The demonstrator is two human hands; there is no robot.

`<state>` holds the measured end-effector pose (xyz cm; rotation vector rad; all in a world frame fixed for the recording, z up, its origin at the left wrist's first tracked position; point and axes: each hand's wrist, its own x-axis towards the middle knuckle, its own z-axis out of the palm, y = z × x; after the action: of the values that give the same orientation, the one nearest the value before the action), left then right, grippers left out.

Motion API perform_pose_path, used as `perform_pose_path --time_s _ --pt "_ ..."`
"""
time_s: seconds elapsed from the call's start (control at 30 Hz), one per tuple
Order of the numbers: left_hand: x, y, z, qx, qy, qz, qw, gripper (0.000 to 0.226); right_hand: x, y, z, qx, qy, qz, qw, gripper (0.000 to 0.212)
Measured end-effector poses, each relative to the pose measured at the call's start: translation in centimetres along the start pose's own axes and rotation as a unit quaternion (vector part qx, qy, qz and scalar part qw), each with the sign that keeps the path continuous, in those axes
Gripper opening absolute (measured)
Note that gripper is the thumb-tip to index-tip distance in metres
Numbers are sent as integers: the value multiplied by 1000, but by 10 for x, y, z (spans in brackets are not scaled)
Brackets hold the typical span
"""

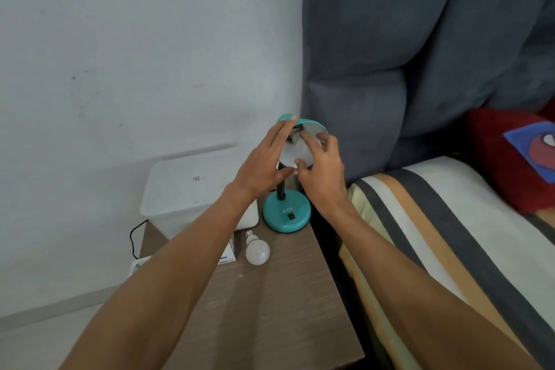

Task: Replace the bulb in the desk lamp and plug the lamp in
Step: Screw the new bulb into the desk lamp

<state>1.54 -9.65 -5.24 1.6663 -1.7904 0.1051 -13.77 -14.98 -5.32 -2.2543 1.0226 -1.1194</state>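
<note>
A teal desk lamp stands at the back right of a wooden bedside table (285, 294), its round base (286, 215) by the bed. The lamp's shade (312, 126) is tilted toward me. My left hand (264, 165) cups the shade's left rim, fingers spread along it. My right hand (322, 168) grips a white bulb (301, 152) inside the shade, its metal screw base at the socket. A second white bulb (257, 250) lies loose on the table in front of the lamp base.
A translucent plastic box (186, 189) sits at the table's back left, a small bulb carton (228, 254) beside my left forearm. A black cord (133, 237) and a white power strip (139, 263) lie on the floor at left. The striped bed (450, 234) borders the right.
</note>
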Motion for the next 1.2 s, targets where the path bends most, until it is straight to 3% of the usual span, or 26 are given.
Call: perform_pose_path --time_s 0.17,0.33,0.43,0.7,0.87,1.03,1.2 --pt "2 -4 -4 0 -16 4 1000 101 -3 0 2 -81 29 -38 996 57" --pt "2 -4 -3 -3 -19 4 1000 103 -4 1 5 -113 7 -62 992 63" --pt "1 -2 -2 -6 -22 6 1000 102 -4 1 5 -101 1 -44 994 69" --pt "0 -4 -4 -13 -19 -1 1000 98 -1 -10 5 -3 43 27 999 44" --pt "0 -5 -4 -13 -19 -2 1000 99 -1 -9 8 -33 15 -1 999 63" --pt "-1 -4 -4 -10 -19 -3 1000 95 4 -8 4 -5 37 76 996 57" --pt "-1 -2 -4 -15 -18 -2 1000 94 3 -11 4 -34 42 22 998 42"
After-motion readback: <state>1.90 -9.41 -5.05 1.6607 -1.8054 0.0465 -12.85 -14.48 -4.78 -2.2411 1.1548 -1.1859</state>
